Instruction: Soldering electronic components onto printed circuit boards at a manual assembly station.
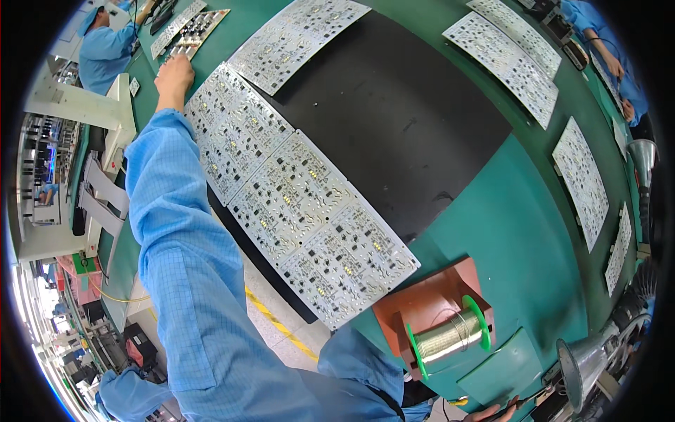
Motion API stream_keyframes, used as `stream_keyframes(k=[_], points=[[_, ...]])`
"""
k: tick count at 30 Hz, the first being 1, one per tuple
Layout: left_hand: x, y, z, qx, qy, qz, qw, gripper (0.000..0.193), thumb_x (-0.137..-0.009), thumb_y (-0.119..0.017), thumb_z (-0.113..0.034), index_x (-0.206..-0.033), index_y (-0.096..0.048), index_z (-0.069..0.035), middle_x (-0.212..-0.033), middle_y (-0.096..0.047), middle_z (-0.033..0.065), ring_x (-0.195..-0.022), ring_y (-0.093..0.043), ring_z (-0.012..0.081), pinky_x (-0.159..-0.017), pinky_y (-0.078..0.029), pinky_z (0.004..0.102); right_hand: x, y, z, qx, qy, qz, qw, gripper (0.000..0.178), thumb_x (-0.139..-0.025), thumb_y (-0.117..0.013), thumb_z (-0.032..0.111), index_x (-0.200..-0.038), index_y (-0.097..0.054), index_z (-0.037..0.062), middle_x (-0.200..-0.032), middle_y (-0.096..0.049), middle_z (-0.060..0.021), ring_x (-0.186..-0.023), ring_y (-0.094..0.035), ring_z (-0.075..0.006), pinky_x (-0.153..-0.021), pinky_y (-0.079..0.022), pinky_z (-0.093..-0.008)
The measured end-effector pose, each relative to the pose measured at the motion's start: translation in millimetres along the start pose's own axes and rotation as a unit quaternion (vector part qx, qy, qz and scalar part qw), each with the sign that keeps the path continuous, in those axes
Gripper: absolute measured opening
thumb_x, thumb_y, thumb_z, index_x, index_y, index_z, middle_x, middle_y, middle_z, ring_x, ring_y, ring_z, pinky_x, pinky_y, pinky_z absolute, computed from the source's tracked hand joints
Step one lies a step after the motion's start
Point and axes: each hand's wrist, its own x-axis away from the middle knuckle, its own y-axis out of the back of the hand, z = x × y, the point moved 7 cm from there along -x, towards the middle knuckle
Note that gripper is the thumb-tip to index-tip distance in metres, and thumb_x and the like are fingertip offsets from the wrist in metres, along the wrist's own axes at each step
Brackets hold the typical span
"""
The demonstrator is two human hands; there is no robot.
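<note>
My left hand (174,79) reaches to the far left, fingers curled at the near end of a board carrying dark components (200,32). What sits between the fingertips is hidden. Just right of that hand begins a row of joined white circuit boards (292,190), small black and yellow parts dotted over them. At the lower right edge my right hand (493,413) is closed round a slim black-handled tool, apparently a soldering iron (519,404), partly cut off. Nearest to it are a green plate (503,366) and a spool of solder wire (450,339) on a brown stand (394,307).
A black mat (394,119) lies under the boards on the green table (506,218). Another white panel (299,42) is at the back; more boards (582,183) lie right. Metal funnels (587,369) stand at the right edge. Co-workers (105,46) sit at far left and far right.
</note>
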Motion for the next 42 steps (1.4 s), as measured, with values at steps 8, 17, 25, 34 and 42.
stream_keyframes(k=[8, 17, 25, 34, 42], points=[[26, -4, 15, 0.014, 0.003, 0.003, 1.000, 0.031, -0.089, -0.043, -0.018, -0.115, -0.058, -0.010, -0.126, -0.050, 0.0181, -0.114, -0.053, 0.0362, -0.092, -0.044, 0.0512, -23, 6, 34, -0.068, 0.103, -0.019, 0.992, 0.034, -0.093, -0.056, 0.013, -0.115, -0.050, -0.0115, -0.104, -0.057, -0.0254, -0.088, -0.058, -0.0377, -0.080, -0.047, -0.0436], [54, 81, 22, 0.057, -0.072, -0.114, 0.989, 0.025, -0.088, -0.045, -0.019, -0.103, -0.053, 0.000, -0.117, -0.049, 0.0210, -0.109, -0.052, 0.0400, -0.088, -0.046, 0.0491, -4, 14, 9, -0.078, 0.124, -0.052, 0.988, 0.042, -0.090, -0.060, 0.021, -0.113, -0.052, -0.0129, -0.102, -0.057, -0.0285, -0.086, -0.058, -0.0407, -0.079, -0.047, -0.0477], [52, -43, 83, 0.207, 0.103, 0.104, 0.967, 0.068, -0.085, -0.045, -0.049, -0.116, -0.056, 0.010, -0.125, -0.052, 0.0285, -0.121, -0.048, 0.0386, -0.102, -0.037, 0.0401, 6, 5, -15, -0.126, 0.088, 0.076, 0.985, 0.042, -0.090, -0.045, -0.001, -0.132, -0.036, -0.0034, -0.129, -0.049, -0.0260, -0.112, -0.049, -0.0399, -0.095, -0.036, -0.0470], [45, -91, 128, 0.577, 0.304, 0.120, 0.748, 0.053, -0.084, -0.061, -0.028, -0.120, -0.053, 0.010, -0.120, -0.058, 0.0198, -0.103, -0.060, 0.0278, -0.085, -0.047, 0.0364, -1, -2, -12, -0.138, 0.082, 0.066, 0.985, 0.042, -0.089, -0.045, -0.002, -0.130, -0.038, -0.0028, -0.128, -0.049, -0.0268, -0.111, -0.051, -0.0399, -0.096, -0.037, -0.0472], [56, -33, 124, 0.653, 0.340, -0.049, 0.675, 0.031, -0.084, -0.052, -0.019, -0.105, -0.056, 0.004, -0.097, -0.060, 0.0108, -0.070, -0.061, 0.0195, -0.048, -0.048, 0.0328, 2, 3, -13, -0.135, 0.095, 0.060, 0.984, 0.042, -0.088, -0.046, -0.003, -0.129, -0.039, -0.0028, -0.126, -0.050, -0.0285, -0.111, -0.051, -0.0412, -0.095, -0.038, -0.0482]])
